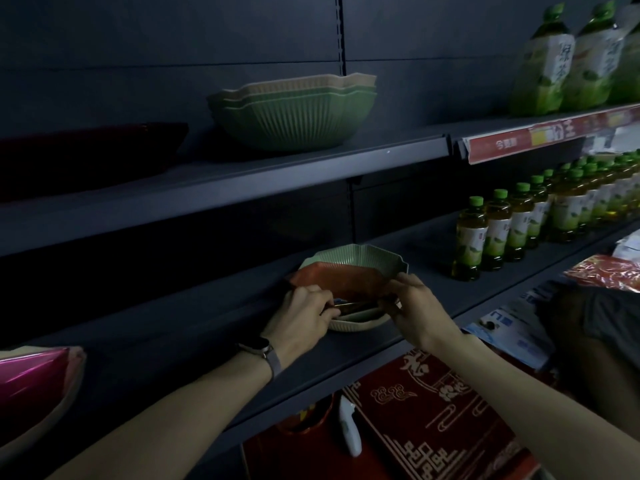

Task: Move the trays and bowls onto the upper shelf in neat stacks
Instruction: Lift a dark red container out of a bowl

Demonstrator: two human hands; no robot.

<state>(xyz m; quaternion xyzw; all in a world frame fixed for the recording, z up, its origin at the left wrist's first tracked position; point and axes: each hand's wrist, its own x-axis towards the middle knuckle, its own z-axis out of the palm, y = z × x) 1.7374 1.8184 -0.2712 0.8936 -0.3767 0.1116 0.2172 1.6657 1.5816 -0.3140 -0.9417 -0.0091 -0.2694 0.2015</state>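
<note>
A bowl stack [291, 112], green below and beige on top, stands on the upper shelf [242, 174], with a dark tray [90, 147] well to its left. Large bottles [568, 60] fill that shelf's right end above a red price strip [519, 140]. A row of small bottles [512, 223] lines the lower shelf [173, 327] to the right of the hands. A pink tray [31, 382] lies at that shelf's near left. A red box [433, 417] sits below the shelf edge.

On the lower shelf a green bowl [346, 259] holds a red tray [343, 280], tilted with its far edge up. The left hand [301, 315], a watch [263, 351] on its wrist, has curled fingers pinching the tray's near left edge. The right hand [417, 306] grips the tray's right end, forefinger up against the bowl's rim. Whether either grip also takes in the bowl is unclear.

The shelving and back panel are dark grey metal, and the light is dim.
</note>
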